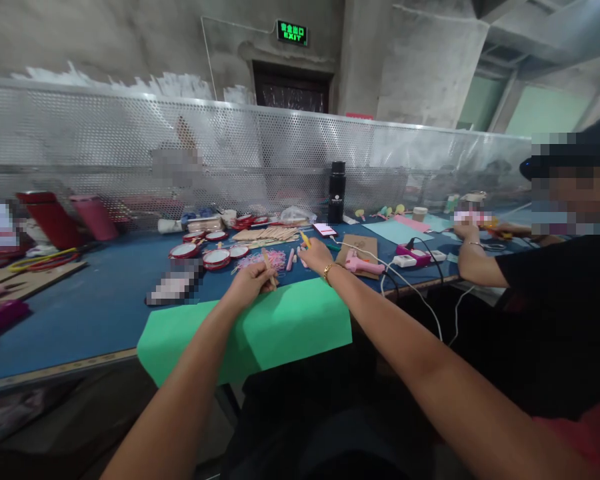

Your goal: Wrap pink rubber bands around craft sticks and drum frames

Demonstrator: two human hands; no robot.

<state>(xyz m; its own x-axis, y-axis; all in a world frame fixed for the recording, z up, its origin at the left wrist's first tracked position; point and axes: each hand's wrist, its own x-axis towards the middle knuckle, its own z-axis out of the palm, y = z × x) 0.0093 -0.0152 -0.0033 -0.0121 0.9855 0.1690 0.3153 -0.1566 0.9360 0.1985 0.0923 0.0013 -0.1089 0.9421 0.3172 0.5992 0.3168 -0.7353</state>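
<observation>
My left hand (253, 283) is closed around a flat wooden craft stick (267, 259) that points upward, above a green paper sheet (290, 320). The sheet hangs over the table's front edge under both forearms. My right hand (316, 257), with a gold bracelet at the wrist, grips a slim yellow pen-like thing (305, 237); its exact kind is too small to tell. Between the hands lie a heap of pink and purple strands (275, 259) and short pink sticks (290, 260). Behind them is a pile of wooden sticks (265, 234).
Several small red-rimmed drums (217, 259) and a phone (175, 283) lie at left. A black bottle (337, 193) stands at the back. To the right are a pink glue gun (363, 264), cables, a purple power strip (420, 255) and a co-worker's arm (480, 263).
</observation>
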